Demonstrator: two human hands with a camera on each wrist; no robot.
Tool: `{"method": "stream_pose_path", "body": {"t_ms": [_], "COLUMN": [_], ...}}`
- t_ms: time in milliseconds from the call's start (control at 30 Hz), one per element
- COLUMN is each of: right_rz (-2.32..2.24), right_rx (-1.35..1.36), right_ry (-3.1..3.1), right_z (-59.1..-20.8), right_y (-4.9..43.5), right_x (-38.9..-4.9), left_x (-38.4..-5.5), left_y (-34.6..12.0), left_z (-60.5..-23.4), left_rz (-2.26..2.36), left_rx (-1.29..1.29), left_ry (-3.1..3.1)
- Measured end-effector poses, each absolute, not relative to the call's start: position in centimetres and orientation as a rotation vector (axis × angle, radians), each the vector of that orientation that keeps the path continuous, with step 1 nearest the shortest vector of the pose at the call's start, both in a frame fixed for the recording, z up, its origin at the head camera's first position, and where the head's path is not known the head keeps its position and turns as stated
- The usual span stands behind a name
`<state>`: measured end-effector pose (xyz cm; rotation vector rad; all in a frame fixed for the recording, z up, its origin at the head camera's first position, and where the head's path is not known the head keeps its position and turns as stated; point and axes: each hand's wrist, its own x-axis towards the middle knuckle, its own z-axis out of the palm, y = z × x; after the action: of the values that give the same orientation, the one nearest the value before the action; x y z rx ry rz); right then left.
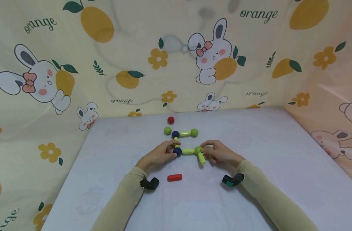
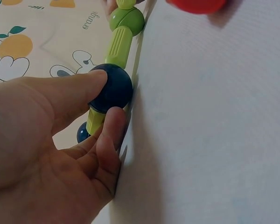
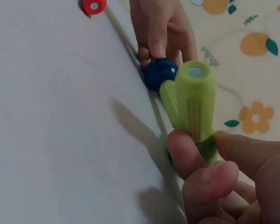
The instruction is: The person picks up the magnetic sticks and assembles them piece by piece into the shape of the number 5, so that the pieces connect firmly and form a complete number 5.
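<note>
The left hand (image 1: 157, 156) pinches the near blue ball (image 1: 177, 152) with its thumb and a finger. The right hand (image 1: 220, 152) grips the near green ball (image 1: 197, 150) between thumb and fingers. Between the hands runs the near rod (image 1: 188, 151), its long axis left to right, joining those two balls.

From the near green ball the free rod (image 1: 202, 159) sticks out toward the person and slightly right, just beside the right hand; its bare end faces the right wrist camera. It points away from the far green ball (image 1: 194, 132), which is the relation that counts: that ball lies straight beyond the near green ball, with a gap between them. The right hand is nearer to both the free rod and that gap.

On the left, the side rod (image 1: 176, 143) runs away from the person to the far blue ball (image 1: 175, 134). From there the far rod (image 1: 185, 133), roughly parallel to the near rod, reaches right to the far green ball.

Farther out on the worktop (image 1: 106, 154), the red rod (image 1: 174, 177) lies crosswise on the person's side, nearer the left hand. The loose green ball (image 1: 167, 130) sits just left of the far blue ball, and the red ball (image 1: 171, 120) beyond both.
</note>
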<state>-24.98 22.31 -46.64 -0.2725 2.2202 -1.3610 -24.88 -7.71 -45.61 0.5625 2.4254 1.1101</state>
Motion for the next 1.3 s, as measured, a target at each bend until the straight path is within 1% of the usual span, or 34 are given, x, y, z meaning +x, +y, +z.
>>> {"method": "stream_pose_path", "body": {"t_ms": [267, 633, 867, 1033, 1300], "right_rz": [-1.358, -1.359, -1.372, -1.370, -1.377], "right_rx": [-0.335, -0.367, -0.344, -0.352, -0.406], "right_ry": [2.247, 2.235, 2.240, 2.234, 2.225], "right_z": [-47.1, -47.4, -47.3, -47.6, -47.7], "right_y": [22.1, 22.1, 22.2, 22.2, 22.4], "right_x": [-25.3, -25.1, -25.2, -25.3, -25.4], "left_x": [-25.0, -25.7, -27.8, -29.5, -31.7], "left_y": [-7.9, -8.9, -10.3, -10.3, -9.4], "left_z": [-45.7, -44.9, -44.4, -44.9, -45.4], "left_rz": [1.120, 1.163, 1.321, 1.342, 1.159], "left_rx": [0.609, 0.580, 0.420, 0.287, 0.295], "left_ry": [2.420, 2.363, 2.483, 2.582, 2.676]}}
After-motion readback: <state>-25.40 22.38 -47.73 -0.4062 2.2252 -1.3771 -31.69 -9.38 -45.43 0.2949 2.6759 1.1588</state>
